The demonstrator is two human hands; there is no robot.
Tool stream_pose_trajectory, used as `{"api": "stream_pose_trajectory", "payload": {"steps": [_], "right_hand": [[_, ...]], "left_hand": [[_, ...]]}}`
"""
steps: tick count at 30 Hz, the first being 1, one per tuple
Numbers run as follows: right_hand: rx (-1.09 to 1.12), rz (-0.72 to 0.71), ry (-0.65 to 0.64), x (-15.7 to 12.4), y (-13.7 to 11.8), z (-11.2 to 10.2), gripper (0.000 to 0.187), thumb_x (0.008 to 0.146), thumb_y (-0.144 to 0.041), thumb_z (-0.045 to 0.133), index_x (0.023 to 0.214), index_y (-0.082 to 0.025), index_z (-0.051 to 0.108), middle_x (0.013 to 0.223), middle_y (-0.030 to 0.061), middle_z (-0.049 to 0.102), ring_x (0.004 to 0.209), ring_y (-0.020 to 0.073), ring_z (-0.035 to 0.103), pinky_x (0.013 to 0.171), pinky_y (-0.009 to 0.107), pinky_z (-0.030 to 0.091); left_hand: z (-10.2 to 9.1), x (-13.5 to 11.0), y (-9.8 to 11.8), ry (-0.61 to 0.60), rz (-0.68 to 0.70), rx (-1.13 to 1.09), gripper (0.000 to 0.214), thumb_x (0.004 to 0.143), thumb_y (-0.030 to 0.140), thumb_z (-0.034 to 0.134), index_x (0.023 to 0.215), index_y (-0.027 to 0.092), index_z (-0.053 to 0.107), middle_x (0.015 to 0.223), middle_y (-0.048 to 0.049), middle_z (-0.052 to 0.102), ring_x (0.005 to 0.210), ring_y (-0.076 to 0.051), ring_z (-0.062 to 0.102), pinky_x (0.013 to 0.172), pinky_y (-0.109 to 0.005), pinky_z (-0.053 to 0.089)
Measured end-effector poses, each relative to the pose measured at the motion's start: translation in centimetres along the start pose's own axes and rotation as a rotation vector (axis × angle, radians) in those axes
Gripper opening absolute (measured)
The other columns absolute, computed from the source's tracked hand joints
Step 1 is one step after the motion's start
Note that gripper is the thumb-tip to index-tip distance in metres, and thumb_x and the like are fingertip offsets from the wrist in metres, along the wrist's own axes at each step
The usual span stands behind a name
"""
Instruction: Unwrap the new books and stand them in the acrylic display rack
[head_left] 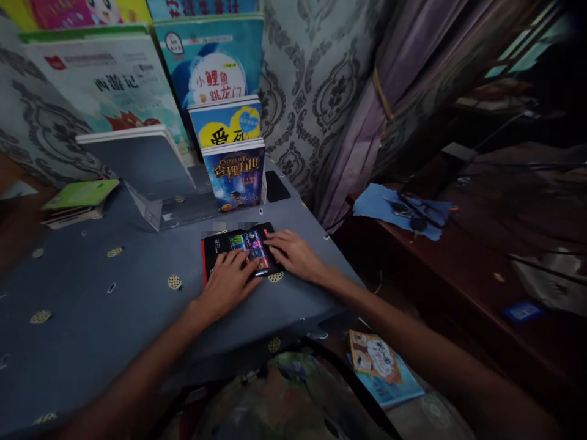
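Note:
A flat black item with a red left edge and a block of small colourful pictures, seemingly a book [221,245], lies on the cloth-covered table [137,318]. Across its lower left part rests my left hand [230,278], fingers spread out and palm down. My right hand [297,252] lies flat at its right side, with fingertips touching the cover near the red mark. Neither hand grips anything. Both hide parts of the lower cover. Just behind it, a small blue book [236,177] stands upright in a clear stand [153,211].
More upright books fill the display, among them a white-and-green book [110,79] and a blue book [215,58]. A small stack of books [81,198] lies at left. Several books [385,370] lie low at right. A blue cloth [373,208] is on the dark red furniture.

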State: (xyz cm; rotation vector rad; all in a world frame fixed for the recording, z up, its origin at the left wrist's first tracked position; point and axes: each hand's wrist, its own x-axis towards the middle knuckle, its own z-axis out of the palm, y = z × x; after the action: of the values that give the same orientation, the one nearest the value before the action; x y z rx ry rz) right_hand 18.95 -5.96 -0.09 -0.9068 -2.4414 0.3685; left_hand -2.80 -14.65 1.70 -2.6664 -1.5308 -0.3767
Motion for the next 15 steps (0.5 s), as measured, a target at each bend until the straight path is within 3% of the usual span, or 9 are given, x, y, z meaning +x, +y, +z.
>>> {"api": "stream_pose_trajectory", "payload": {"steps": [3,6,10,15], "right_hand": [[0.175,0.053,0.034,2.5,3.0,0.5,0.036,0.098,-0.018,0.043,0.125,-0.019,0.068,0.118,0.0099,0.073,0.11,0.0241,0.063,0.098,0.043,0.049],[0.295,0.149,0.089,3.5,4.7,0.9,0.038,0.097,-0.017,0.041,0.124,-0.019,0.068,0.119,0.009,0.073,0.111,0.0223,0.064,0.099,0.041,0.05],[0.328,0.152,0.102,3.3,5.0,1.3,0.041,0.094,-0.013,0.04,0.123,-0.017,0.069,0.118,0.0096,0.073,0.111,0.0216,0.063,0.101,0.04,0.049],[0.294,0.143,0.114,3.0,4.9,1.6,0.045,0.092,-0.009,0.041,0.124,-0.022,0.069,0.115,0.0063,0.073,0.113,0.0221,0.061,0.1,0.041,0.049]], "left_hand": [[-0.8,2.1,0.3,-0.07,0.013,-0.042,0.035,0.103,0.041,0.041,0.112,0.021,0.068,0.112,-0.0094,0.066,0.107,-0.025,0.059,0.091,-0.043,0.048],[-0.4,4.1,1.0,-0.097,0.139,-0.098,0.032,0.104,0.031,0.039,0.12,0.02,0.065,0.12,-0.0095,0.066,0.115,-0.024,0.058,0.097,-0.042,0.046],[1.4,4.7,2.0,-0.112,0.302,-0.113,0.038,0.104,0.025,0.037,0.136,0.02,0.055,0.138,-0.0113,0.061,0.134,-0.024,0.049,0.107,-0.045,0.039],[2.2,4.5,2.3,-0.122,0.307,-0.118,0.041,0.102,0.022,0.037,0.139,0.018,0.054,0.139,-0.0127,0.061,0.135,-0.026,0.05,0.105,-0.047,0.041]]}}
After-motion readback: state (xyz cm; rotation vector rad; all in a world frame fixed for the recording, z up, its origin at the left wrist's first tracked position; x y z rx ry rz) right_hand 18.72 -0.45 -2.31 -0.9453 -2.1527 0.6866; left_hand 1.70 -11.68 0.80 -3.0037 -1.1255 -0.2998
